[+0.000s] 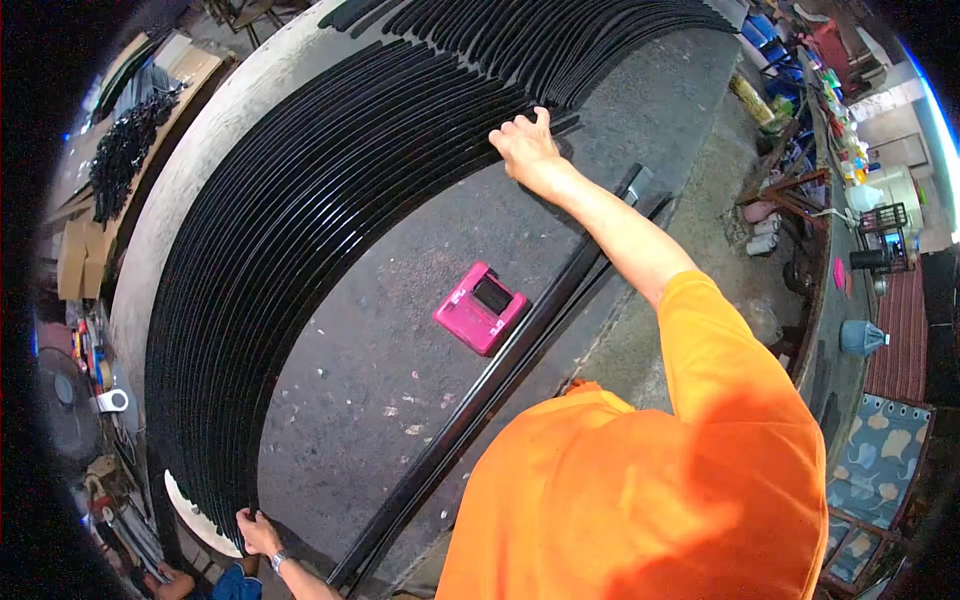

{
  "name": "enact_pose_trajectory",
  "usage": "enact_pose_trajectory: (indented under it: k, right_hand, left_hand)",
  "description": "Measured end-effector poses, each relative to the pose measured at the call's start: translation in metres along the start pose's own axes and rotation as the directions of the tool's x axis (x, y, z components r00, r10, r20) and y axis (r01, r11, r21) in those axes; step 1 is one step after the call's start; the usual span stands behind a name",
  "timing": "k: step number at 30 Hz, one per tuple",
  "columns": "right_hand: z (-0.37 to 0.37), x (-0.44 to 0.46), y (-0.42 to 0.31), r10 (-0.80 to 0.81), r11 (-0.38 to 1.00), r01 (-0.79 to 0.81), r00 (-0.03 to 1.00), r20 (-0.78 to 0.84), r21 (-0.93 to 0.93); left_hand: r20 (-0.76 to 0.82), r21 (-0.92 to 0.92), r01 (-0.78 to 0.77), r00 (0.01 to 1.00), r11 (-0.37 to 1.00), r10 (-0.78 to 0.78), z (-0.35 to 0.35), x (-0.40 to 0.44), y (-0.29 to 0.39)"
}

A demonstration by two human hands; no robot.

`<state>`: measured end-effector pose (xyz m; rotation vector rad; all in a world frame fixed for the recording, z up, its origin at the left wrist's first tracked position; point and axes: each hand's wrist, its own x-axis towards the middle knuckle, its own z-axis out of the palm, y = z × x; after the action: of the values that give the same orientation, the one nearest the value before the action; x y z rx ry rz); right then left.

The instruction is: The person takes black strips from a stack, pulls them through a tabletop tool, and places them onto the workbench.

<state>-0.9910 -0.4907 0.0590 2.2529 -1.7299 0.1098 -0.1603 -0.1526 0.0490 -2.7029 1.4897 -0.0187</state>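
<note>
Long black strips (300,215) lie side by side in a wide band across the dark table top (340,400). My left hand (262,535), with a watch at the wrist, is closed on the near end of the innermost strip. At the far end of the same band, my right hand (527,150) has its fingers bent round the strip ends. What exactly its fingertips grip is partly hidden. Between my arms sits a pink plastic box (478,318) with a dark rectangular insert. Long black bars (480,385) run along the table's near side, under my right forearm.
A second band of black strips (560,40) lies beyond the first. At bottom left, another person's hand (175,582) shows beside blue clothing. A fan (65,395) and cardboard (82,260) stand left; a cluttered bench and a grey-blue jug (862,338) are right.
</note>
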Motion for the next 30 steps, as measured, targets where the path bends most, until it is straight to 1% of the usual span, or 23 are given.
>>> enact_pose_trajectory:
  k: [1, 3, 6, 7, 10, 11, 12, 13, 14, 15, 16, 17, 18, 19, 20, 21, 22, 23, 24, 26, 28, 29, 30]
  right_hand:
    - [0.0, -0.001, 0.001, -0.012, 1.0, 0.012, 0.999, -0.045, 0.0]
    - [-0.008, -0.006, 0.003, -0.039, 0.999, 0.039, 0.984, -0.171, -0.002]
    - [-0.016, -0.023, 0.005, 0.002, 0.998, 0.017, 0.959, -0.285, 0.067]
    - [-0.019, -0.034, 0.004, 0.021, 0.999, -0.01, 0.963, -0.267, 0.044]
    - [-0.013, -0.072, 0.0, 0.119, 0.987, -0.107, 0.988, -0.098, 0.122]
    - [-0.01, -0.086, 0.0, 0.161, 0.983, -0.15, 0.982, -0.099, 0.109]
    - [-0.006, -0.096, -0.001, 0.191, 0.978, -0.18, 0.976, -0.102, 0.105]
    - [-0.003, -0.102, -0.005, 0.202, 0.975, -0.19, 0.974, -0.106, 0.115]
    - [-0.003, -0.103, -0.007, 0.196, 0.976, -0.194, 0.98, -0.017, 0.098]
    - [-0.012, -0.103, -0.01, 0.203, 0.965, -0.21, 0.978, 0.055, 0.16]
    - [-0.008, -0.104, -0.011, 0.203, 0.974, -0.208, 0.978, 0.056, 0.093]
    - [0.0, -0.105, -0.013, 0.295, 0.933, -0.313, 0.948, 0.118, 0.179]
    - [-0.006, -0.108, -0.014, 0.207, 0.967, -0.22, 0.973, 0.104, 0.131]
    - [-0.004, -0.104, -0.016, 0.229, 0.964, -0.246, 0.961, 0.155, 0.101]
    - [0.008, -0.105, -0.009, 0.173, 0.975, -0.188, 0.976, 0.132, 0.114]
    - [0.017, -0.106, -0.004, 0.161, 0.983, -0.171, 0.979, 0.127, 0.07]
    - [0.035, -0.109, 0.005, 0.134, 0.991, -0.136, 0.987, 0.087, 0.012]
    - [0.033, -0.11, 0.003, 0.141, 0.99, -0.142, 0.986, 0.088, 0.011]
    - [0.054, -0.113, 0.016, 0.09, 0.995, -0.09, 0.996, -0.003, 0.034]
    - [0.058, -0.112, 0.02, 0.1, 0.995, -0.1, 0.994, 0.032, -0.003]
    - [0.054, -0.111, 0.02, 0.11, 0.994, -0.111, 0.991, 0.076, 0.009]
    - [0.051, -0.108, 0.02, 0.109, 0.994, -0.111, 0.989, 0.098, 0.018]
    - [0.046, -0.104, 0.021, 0.13, 0.991, -0.134, 0.978, 0.161, 0.011]
  left_hand:
    - [-0.029, 0.043, 0.032, 0.999, 0.999, -0.031, 0.001, -0.001, -0.001]
    - [-0.093, 0.124, 0.102, 0.991, 0.987, -0.091, -0.016, -0.02, 0.03]
    - [-0.212, 0.168, 0.151, 0.971, 0.974, -0.114, -0.017, -0.041, 0.048]
    - [-0.277, 0.151, 0.096, 0.96, 0.984, -0.051, -0.005, -0.05, 0.042]
    - [-0.283, 0.052, 0.045, 0.959, 0.998, -0.028, 0.017, -0.081, 0.046]
    - [-0.257, 0.04, 0.057, 0.965, 0.998, -0.045, 0.015, -0.097, 0.061]
    - [-0.22, -0.032, 0.045, 0.974, 0.998, -0.051, 0.025, -0.107, 0.06]
    - [-0.125, 0.001, 0.162, 0.979, 0.987, -0.16, 0.015, -0.12, 0.084]
    - [-0.128, -0.084, 0.15, 0.979, 0.985, -0.16, 0.04, -0.127, 0.067]
    - [-0.078, -0.171, 0.196, 0.974, 0.966, -0.211, -0.005, -0.145, 0.123]
    - [-0.128, -0.164, 0.171, 0.973, 0.972, -0.193, 0.022, -0.15, 0.108]
    - [-0.096, -0.231, 0.182, 0.973, 0.956, -0.209, 0.001, -0.159, 0.132]
    - [-0.094, -0.229, 0.174, 0.975, 0.958, -0.2, 0.005, -0.159, 0.133]
    - [-0.103, -0.257, 0.197, 0.968, 0.946, -0.23, -0.003, -0.163, 0.14]
    - [-0.143, -0.243, 0.172, 0.967, 0.955, -0.211, 0.003, -0.163, 0.138]
    - [-0.158, -0.206, 0.168, 0.967, 0.964, -0.202, 0.01, -0.164, 0.136]
    - [-0.077, -0.213, 0.221, 0.967, 0.952, -0.242, 0.017, -0.163, 0.132]
    - [-0.04, -0.211, 0.295, 0.95, 0.932, -0.31, 0.022, -0.165, 0.134]
    - [-0.003, -0.216, 0.35, 0.933, 0.911, -0.359, 0.024, -0.165, 0.138]
    - [0.036, -0.252, 0.372, 0.926, 0.893, -0.375, 0.018, -0.165, 0.141]
    - [0.019, -0.217, 0.352, 0.934, 0.91, -0.357, 0.022, -0.165, 0.136]
    - [-0.025, -0.249, 0.307, 0.946, 0.919, -0.323, 0.022, -0.165, 0.13]
    - [-0.07, -0.278, 0.259, 0.955, 0.925, -0.289, 0.02, -0.166, 0.122]
